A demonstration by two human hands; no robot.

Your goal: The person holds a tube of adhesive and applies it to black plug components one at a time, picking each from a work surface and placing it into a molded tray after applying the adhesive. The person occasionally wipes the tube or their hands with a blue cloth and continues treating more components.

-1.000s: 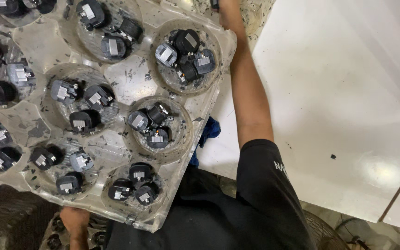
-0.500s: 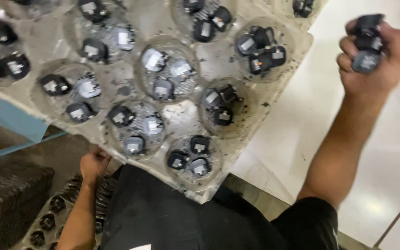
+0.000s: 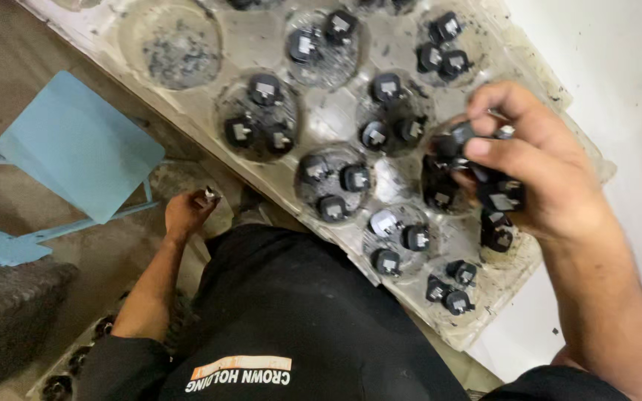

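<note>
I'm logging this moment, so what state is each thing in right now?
Right hand: closed on several small black parts above the tray.
Left hand: pinching one small part below the tray's edge.
Clear plastic tray: dirty, most round wells holding three black parts.
Top-left well: no parts, only dark grit.
Blue stool: nothing on it.

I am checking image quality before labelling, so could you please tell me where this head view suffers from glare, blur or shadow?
Head view: the white surface at upper right is overexposed, nearly featureless; the right hand, with its grip on black parts, is slightly soft from motion; the left hand sits in dimmer light below the tray, whose clear plastic shows mild sheen.
</note>
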